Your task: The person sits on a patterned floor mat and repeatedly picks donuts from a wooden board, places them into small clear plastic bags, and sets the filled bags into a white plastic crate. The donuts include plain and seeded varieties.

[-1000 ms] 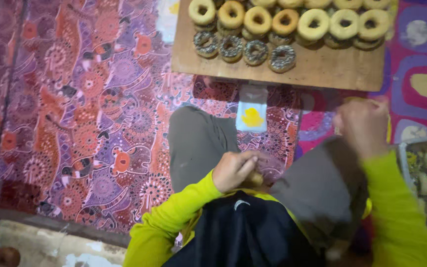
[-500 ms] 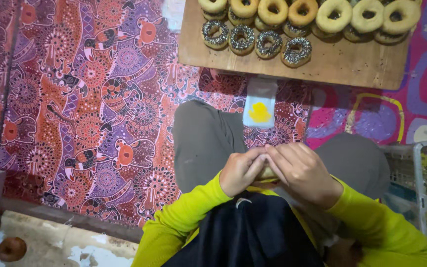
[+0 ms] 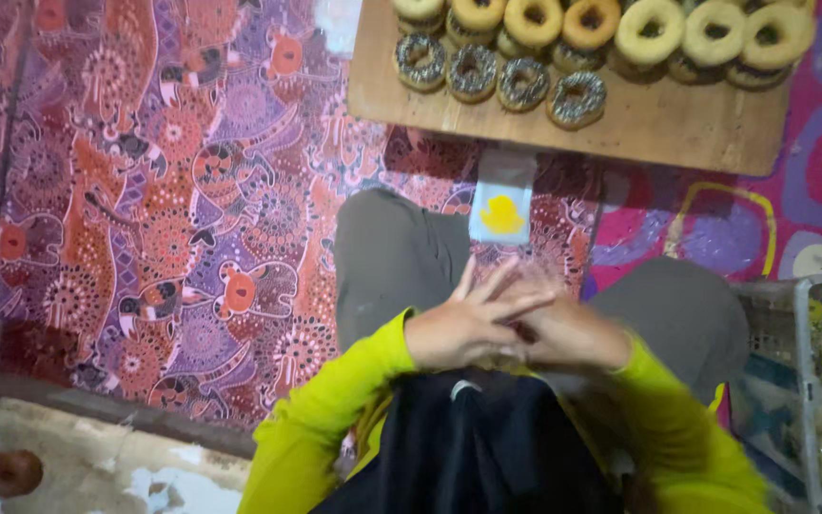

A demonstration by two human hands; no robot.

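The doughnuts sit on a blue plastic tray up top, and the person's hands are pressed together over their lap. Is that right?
Not quite. The head view shows the doughnuts on a wooden board, not a blue plastic tray. The left hand and right hand are pressed together over the lap.

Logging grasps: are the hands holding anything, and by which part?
Cannot be told: left hand and right hand are pressed together, fingers overlapping, hiding anything between.

Wooden board (image 3: 639,128) at top w/ rows of doughnuts: plain-glazed ones (image 3: 654,29) behind, sprinkle-topped ones (image 3: 473,71) in front. Small white packet w/ yellow mark (image 3: 502,205) just below the board on patterned red-purple cloth (image 3: 145,190). Wire crate (image 3: 811,381) at right holds small pastries. Brown round thing (image 3: 11,473) on bare floor, bottom left.
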